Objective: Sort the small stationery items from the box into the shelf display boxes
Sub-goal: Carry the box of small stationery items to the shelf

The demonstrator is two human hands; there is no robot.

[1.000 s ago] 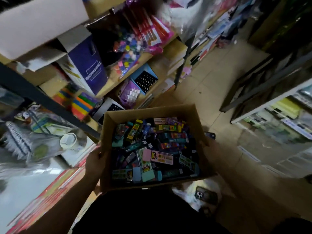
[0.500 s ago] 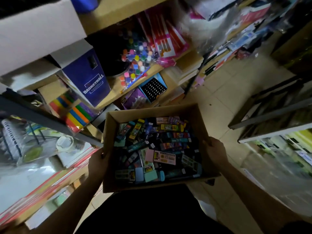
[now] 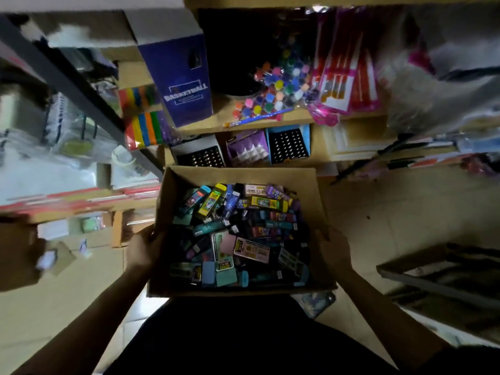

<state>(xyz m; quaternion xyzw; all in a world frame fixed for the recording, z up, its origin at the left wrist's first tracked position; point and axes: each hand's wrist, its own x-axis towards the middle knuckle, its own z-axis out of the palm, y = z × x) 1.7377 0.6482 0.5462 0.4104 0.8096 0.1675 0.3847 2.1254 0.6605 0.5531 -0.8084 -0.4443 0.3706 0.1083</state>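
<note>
I stand in a dim shop aisle and hold an open cardboard box (image 3: pixel 238 175) at waist height in front of me. My left hand (image 3: pixel 143 250) grips its wall at 9 o'clock and my right hand (image 3: pixel 334 250) grips the wall at 3 o'clock. Neither hand is free.

The box is heaped with small stationery items (image 3: pixel 243 234), mostly wrapped erasers and little packets lying loose at every angle. None has been sorted yet.

At 12 o'clock, just beyond the box, a low shelf carries 3 display boxes: a white one with a black grid (image 3: pixel 201 157), a purple one (image 3: pixel 247 147) and a blue one with a black grid (image 3: pixel 288 146).

The main risk, as I judge it, is tipping. To pick anything out I must let go with 1 hand, and the load could then slide to that side and spill onto the floor. The far rim could also knock the shelf edge. In this poor light, similar packets could end up in the wrong display box.
</note>
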